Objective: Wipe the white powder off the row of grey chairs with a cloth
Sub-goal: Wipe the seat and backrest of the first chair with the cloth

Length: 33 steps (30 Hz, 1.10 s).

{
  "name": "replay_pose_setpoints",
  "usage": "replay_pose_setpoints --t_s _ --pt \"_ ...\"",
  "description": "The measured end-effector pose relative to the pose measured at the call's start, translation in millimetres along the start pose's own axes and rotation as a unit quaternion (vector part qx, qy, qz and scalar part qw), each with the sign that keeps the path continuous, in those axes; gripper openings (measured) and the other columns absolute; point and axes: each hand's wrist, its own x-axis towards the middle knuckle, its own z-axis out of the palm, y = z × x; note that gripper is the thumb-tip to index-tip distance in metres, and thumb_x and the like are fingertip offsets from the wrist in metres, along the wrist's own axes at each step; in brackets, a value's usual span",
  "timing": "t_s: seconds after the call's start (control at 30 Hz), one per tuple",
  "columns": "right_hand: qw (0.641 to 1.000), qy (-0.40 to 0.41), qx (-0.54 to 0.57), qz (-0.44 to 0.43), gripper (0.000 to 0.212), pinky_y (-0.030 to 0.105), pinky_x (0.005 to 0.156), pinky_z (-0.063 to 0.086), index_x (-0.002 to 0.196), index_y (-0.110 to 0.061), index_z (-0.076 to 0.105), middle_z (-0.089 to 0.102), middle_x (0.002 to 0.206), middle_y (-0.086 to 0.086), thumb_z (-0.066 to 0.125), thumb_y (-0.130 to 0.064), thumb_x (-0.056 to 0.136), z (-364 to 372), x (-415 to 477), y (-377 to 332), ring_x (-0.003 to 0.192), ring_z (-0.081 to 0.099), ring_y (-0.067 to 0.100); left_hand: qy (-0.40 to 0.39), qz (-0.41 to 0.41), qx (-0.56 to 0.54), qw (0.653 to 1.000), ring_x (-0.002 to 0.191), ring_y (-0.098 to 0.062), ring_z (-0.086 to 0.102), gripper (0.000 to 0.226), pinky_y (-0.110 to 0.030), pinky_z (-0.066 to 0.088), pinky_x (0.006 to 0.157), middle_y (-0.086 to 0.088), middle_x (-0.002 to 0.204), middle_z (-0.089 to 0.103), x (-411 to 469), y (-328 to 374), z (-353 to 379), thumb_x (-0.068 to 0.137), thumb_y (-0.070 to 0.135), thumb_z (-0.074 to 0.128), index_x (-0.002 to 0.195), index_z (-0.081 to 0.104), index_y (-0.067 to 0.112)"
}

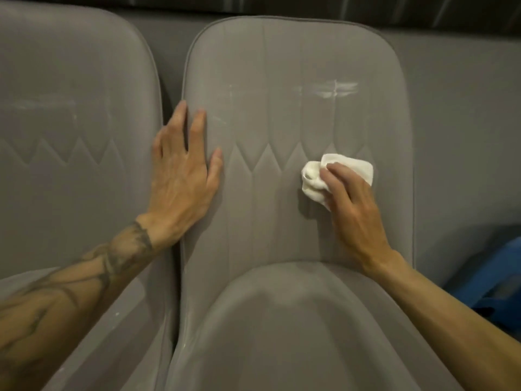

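Two grey chairs (282,66), one cloth (310,179)

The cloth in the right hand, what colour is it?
White: the cloth, bunched in the right hand, shows best in the head view.

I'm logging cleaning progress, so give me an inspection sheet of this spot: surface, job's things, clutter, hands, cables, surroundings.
Surface: middle chair backrest carries white powder streaks upper right, fainter marks towards its left; left chair shows faint smears.
Job's things: white cloth, bunched, pressed on the middle backrest below the streaks.
Clutter: blue object at lower right, unclear what.
Hands: right hand grips the cloth; left hand lies flat on the backrest's left edge.
Cables: nothing seen.
Surroundings: grey panel behind the chairs, dark strip above.
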Motion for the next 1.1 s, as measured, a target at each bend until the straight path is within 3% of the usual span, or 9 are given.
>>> replay_pose_setpoints --t_s 0.13,0.3,0.43,0.6,0.7,0.83,1.1 --pt "0.999 -0.032 -0.033 -0.015 0.051 0.034 0.117 0.028 0.146 -0.005 0.043 0.038 0.151 0.017 0.059 -0.007 0.098 6 -8 33 0.143 0.033 0.028 0.031 -0.014 -0.019 0.999 0.139 -0.04 0.04 0.058 -0.051 0.034 0.114 -0.021 0.159 0.031 38 2 2 0.104 0.034 0.049 0.153 0.035 0.009" --pt "0.999 0.005 -0.04 0.006 0.044 0.027 0.118 0.02 0.145 -0.005 0.043 0.036 0.151 0.018 0.045 -0.014 0.102 0 43 49 0.14 0.032 0.029 0.052 -0.021 -0.044 0.997 0.139 -0.036 0.039 0.054 -0.048 0.034 0.113 -0.017 0.158 0.033 42 2 4 0.103 0.031 0.048 0.153 0.037 0.013" --pt "0.996 0.054 -0.057 0.043 0.046 0.041 0.112 0.034 0.146 -0.007 0.038 0.04 0.147 0.017 0.047 -0.015 0.101 -10 111 63 0.132 0.036 0.028 0.055 -0.017 -0.034 0.998 0.142 -0.033 0.037 0.054 -0.049 0.03 0.112 -0.015 0.159 0.031 40 0 7 0.102 0.033 0.045 0.154 0.035 0.018" --pt "0.994 0.033 -0.1 0.037 0.056 0.044 0.122 0.021 0.154 -0.003 0.023 0.025 0.16 0.016 0.044 -0.018 0.105 5 88 62 0.15 0.02 0.029 0.066 -0.013 -0.048 0.997 0.144 -0.031 0.036 0.054 -0.048 0.028 0.113 -0.014 0.159 0.031 41 -1 11 0.101 0.033 0.044 0.153 0.035 0.019" --pt "0.991 0.021 -0.135 -0.003 0.055 0.045 0.122 0.021 0.153 0.0 0.024 0.027 0.158 0.019 0.043 -0.021 0.106 -4 113 77 0.148 0.024 0.032 0.073 -0.014 -0.057 0.996 0.143 -0.031 0.037 0.054 -0.049 0.03 0.111 -0.014 0.159 0.031 41 -3 12 0.101 0.033 0.044 0.153 0.035 0.019" --pt "0.994 0.063 -0.066 0.052 0.049 0.036 0.117 0.026 0.152 -0.005 0.029 0.033 0.155 0.017 0.032 -0.027 0.107 -18 180 93 0.14 0.035 0.031 0.08 -0.019 -0.064 0.995 0.141 -0.032 0.038 0.054 -0.05 0.032 0.109 -0.014 0.158 0.032 40 -3 15 0.101 0.032 0.045 0.153 0.036 0.019" --pt "0.992 0.059 -0.104 0.031 0.05 0.04 0.115 0.031 0.149 -0.001 0.032 0.037 0.15 0.019 0.037 -0.024 0.104 -18 144 88 0.137 0.037 0.033 0.088 -0.018 -0.076 0.993 0.141 -0.03 0.037 0.054 -0.05 0.032 0.11 -0.017 0.159 0.032 37 0 16 0.1 0.029 0.044 0.153 0.037 0.016"
